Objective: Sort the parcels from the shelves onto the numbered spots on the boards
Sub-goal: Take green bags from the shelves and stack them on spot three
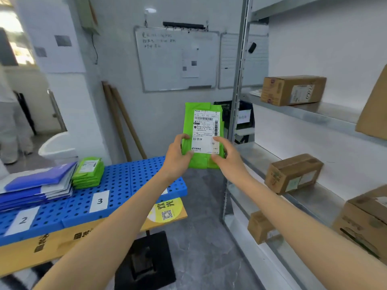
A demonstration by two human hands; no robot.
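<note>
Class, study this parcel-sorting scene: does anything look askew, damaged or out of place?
The blue and grey mailers at label 2 are fanned out unevenly and slipping sideways, unlike the squared-up green parcel stack at label 3. No damage or spill shows.

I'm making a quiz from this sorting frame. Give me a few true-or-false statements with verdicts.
1. The left hand and the right hand both hold the green parcel. True.
2. The green stack lies by label 2. False: it lies by label 3.
3. Brown boxes stand on the shelves. True.
4. The held parcel's label faces away from the camera. False: it faces the camera.
</note>
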